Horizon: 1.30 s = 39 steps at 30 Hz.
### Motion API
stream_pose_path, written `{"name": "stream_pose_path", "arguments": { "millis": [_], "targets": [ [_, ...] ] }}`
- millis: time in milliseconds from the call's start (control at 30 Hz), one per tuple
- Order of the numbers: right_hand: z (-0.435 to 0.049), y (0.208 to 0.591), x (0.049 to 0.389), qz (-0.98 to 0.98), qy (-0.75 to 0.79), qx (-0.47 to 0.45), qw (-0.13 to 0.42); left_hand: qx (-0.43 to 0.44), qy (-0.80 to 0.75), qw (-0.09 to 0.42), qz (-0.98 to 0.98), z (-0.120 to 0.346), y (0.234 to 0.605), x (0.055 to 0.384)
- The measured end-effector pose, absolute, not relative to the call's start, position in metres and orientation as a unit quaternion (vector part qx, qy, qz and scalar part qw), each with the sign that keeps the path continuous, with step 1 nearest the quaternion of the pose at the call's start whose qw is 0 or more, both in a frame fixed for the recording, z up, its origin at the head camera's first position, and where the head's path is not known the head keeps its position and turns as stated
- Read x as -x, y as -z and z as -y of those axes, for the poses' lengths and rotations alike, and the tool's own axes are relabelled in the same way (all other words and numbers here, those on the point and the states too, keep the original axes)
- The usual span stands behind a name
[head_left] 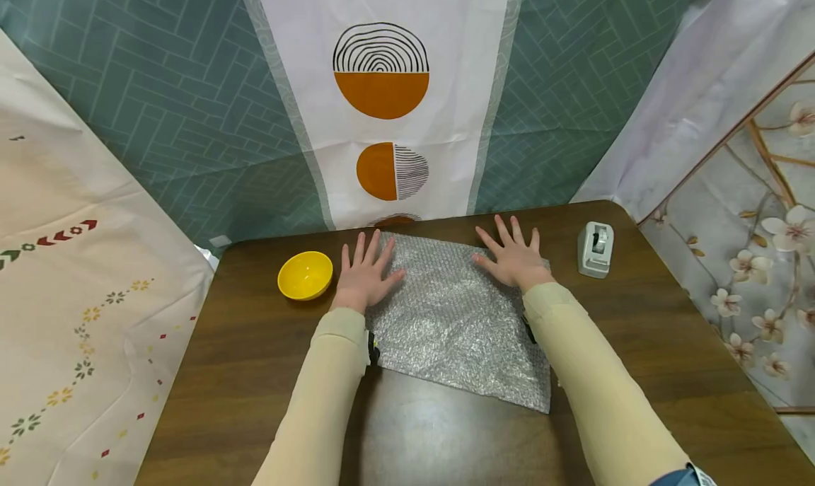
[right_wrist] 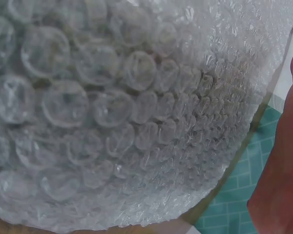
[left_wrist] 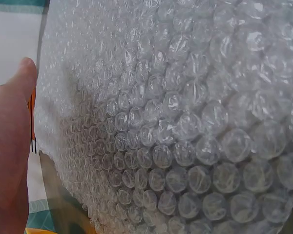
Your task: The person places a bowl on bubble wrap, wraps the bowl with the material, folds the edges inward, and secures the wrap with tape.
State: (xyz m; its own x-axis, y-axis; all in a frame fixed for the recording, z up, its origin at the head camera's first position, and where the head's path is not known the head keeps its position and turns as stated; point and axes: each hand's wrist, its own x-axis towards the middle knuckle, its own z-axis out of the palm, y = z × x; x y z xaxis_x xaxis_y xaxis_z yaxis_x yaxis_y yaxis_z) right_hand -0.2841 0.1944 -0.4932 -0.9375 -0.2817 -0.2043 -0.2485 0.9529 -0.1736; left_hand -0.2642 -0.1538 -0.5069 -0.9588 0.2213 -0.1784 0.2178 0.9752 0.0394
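A: ok what's closest to the camera?

B: Two cream sleeves [head_left: 321, 390] reaching in over a brown wood desk [head_left: 423, 443]. Past the desk's near part there's a sheet of bubble wrap [head_left: 452, 323], spread out between the forearms.

A: and the hands?

B: Up at its far end. Left hand [head_left: 364, 277] is at the left edge, right hand [head_left: 514, 261] near the far right corner. Both have fingers fanned out, gripping nothing. Can't tell if they're pressing down tbh.

A: anything around them?

B: Yellow bowl [head_left: 305, 275] just beside the left hand, white tape dispenser [head_left: 596, 265] off right. Behind the desk hangs green-and-white printed cloth [head_left: 446, 19].
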Motion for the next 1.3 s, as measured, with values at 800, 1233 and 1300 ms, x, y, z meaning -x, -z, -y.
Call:
{"name": "stream_pose_path", "arguments": {
  "millis": [800, 1233, 1300],
  "targets": [
    [-0.215, 0.513, 0.274, -0.963, 0.180, 0.147, 0.138, -0.191, -0.105, 0.117, -0.969, 0.157, 0.495, 0.244],
    [-0.214, 0.485, 0.200, -0.948, 0.220, 0.157, 0.169, -0.259, -0.150, 0.107, -0.948, 0.158, 0.493, 0.202],
    [-0.216, 0.483, 0.190, -0.944, 0.231, 0.156, 0.175, -0.263, -0.163, 0.115, -0.944, 0.160, 0.492, 0.196]
  ]
}}
